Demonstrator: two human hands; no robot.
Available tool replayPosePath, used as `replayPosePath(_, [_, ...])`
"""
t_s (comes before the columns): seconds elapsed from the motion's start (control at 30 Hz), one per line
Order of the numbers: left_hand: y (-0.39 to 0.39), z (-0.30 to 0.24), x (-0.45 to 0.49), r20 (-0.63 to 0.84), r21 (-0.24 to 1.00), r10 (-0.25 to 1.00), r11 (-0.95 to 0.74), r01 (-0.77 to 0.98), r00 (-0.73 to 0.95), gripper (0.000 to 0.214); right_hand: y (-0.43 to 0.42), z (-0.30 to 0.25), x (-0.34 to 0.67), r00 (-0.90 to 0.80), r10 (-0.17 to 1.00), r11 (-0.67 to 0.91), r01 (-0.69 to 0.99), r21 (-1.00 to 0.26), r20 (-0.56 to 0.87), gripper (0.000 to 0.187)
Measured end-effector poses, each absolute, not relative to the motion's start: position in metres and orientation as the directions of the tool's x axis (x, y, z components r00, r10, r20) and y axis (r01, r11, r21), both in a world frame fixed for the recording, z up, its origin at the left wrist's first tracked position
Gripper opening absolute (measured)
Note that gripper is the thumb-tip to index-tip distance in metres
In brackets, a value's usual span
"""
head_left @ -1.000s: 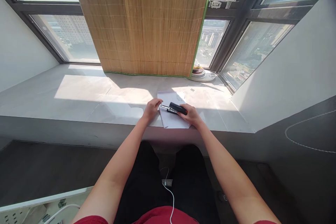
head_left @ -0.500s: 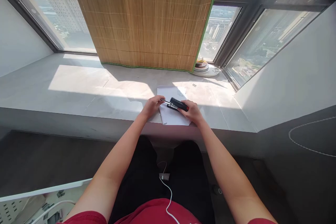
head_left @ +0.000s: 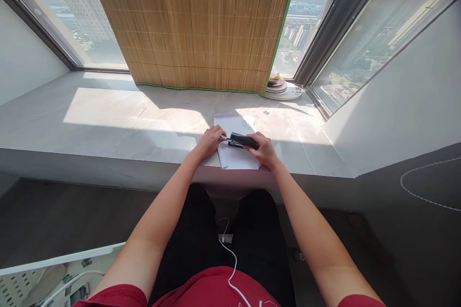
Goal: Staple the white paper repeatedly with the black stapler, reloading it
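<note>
A black stapler (head_left: 242, 139) is held above white paper (head_left: 237, 157) on the window sill, its top arm and base slightly parted. My right hand (head_left: 263, 148) is closed around the stapler's right end, thumb below and fingers above. My left hand (head_left: 212, 141) pinches at the stapler's left end, where a thin silvery metal part (head_left: 228, 139) juts out. The fingertips hide the tip of that part. Handwriting-like marks show on the paper's upper right. Small grey strips, perhaps staples (head_left: 266, 112), lie on the sill beyond the paper.
The pale sill (head_left: 165, 146) ends in a front edge just before my knees. A bamboo blind (head_left: 201, 29) hangs behind. Stacked plates (head_left: 277, 88) stand at the back right corner. A white cable (head_left: 234, 268) runs over my lap. A white bin (head_left: 54, 273) with items is lower left.
The stapler has turned a little, now lying more level. Less of the metal part shows between it and my left fingers. The camera view has shifted slightly.
</note>
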State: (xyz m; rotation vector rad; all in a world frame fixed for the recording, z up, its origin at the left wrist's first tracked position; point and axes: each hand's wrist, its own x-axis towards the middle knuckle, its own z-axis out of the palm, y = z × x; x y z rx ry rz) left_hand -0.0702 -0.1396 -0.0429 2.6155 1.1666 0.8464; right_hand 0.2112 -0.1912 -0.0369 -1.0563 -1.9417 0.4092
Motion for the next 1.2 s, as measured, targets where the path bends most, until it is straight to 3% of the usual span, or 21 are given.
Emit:
replayPosePath(0.53, [-0.147,-0.034,-0.073,0.431,0.532,0.723,-0.687,0.494,0.54,0.01,-0.192,-0.035,0.213,-0.193,0.843,0.526,0.492,-0.693,0.503,0.027])
replayPosePath(1.2, [-0.152,-0.026,-0.071,0.402,0.556,0.727,-0.676,0.483,0.556,0.009,-0.195,-0.031,0.213,-0.188,0.848,0.518,0.49,-0.701,0.496,0.026])
